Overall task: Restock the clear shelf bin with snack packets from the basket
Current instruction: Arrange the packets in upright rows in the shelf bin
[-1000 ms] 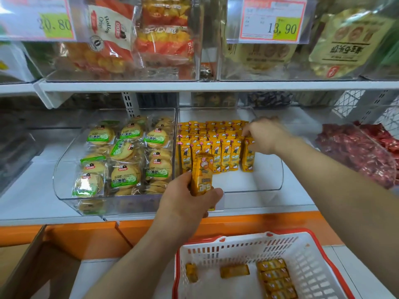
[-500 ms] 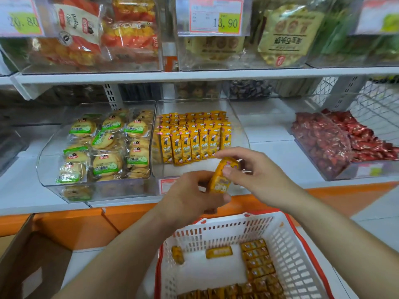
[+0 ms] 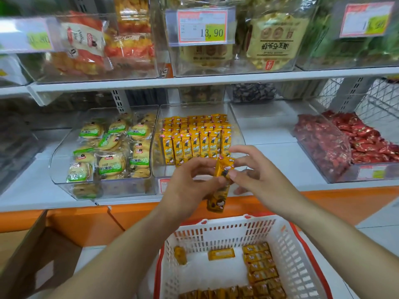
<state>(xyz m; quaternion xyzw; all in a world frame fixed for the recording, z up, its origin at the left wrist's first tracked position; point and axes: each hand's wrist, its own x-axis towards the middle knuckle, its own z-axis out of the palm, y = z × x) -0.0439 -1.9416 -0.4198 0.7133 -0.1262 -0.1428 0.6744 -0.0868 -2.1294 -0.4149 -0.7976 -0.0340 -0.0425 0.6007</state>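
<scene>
Roughly, left to right:
Far left: corner of a brown cardboard box on the floor, below the shelf.
Biscuit bin: clear tub of round biscuits in green-labelled wrappers, touching the left wall of the target bin.
Clear shelf bin: middle of the lower shelf, rows of upright yellow snack packets filling the back, front strip bare.
Left hand: fingers closed around a small bunch of yellow packets, held upright in the air in front of the bin, above the basket.
Right hand: thumb and forefinger pinching the top of the foremost packet in that bunch, other fingers spread loose.
Basket: white with red rim, below both hands, more yellow packets lying flat along its right side and near edge.
Far right: clear bin of red sweets, well apart from the target bin.
Risk: pulling one packet free could drag a neighbour out of the left hand's grip; would probably fall back in the basket.
Risk: setting a packet down carelessly could topple the standing front row.
</scene>
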